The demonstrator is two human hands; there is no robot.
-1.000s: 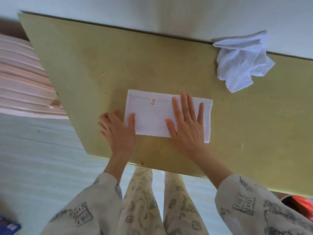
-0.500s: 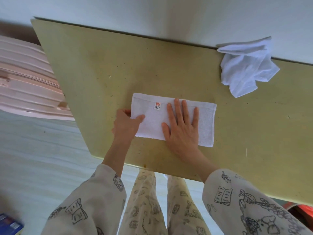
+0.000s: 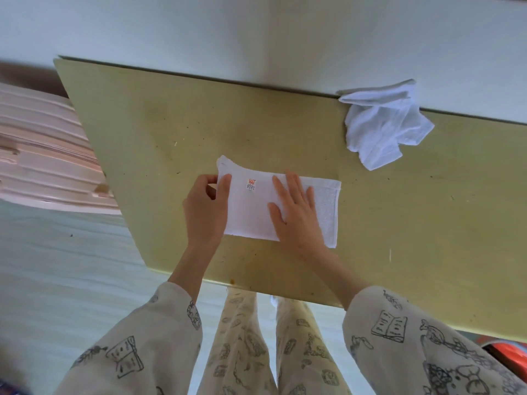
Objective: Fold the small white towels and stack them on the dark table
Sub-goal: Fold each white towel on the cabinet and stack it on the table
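The half-folded small white terry towel [image 3: 256,206] lies flat near the front edge of the olive-yellow counter [image 3: 427,223]. A second ago the left hand [image 3: 204,208] rested beside its left end with fingers curled; now it pinches that end, thumb on top, and the far left corner stands raised off the surface. The right hand [image 3: 298,212], fingers straight and spread, presses the towel's middle as an anchor. The second fold appears to be starting, left end over right. A crumpled white towel [image 3: 382,124] waits unfolded at the counter's far right edge.
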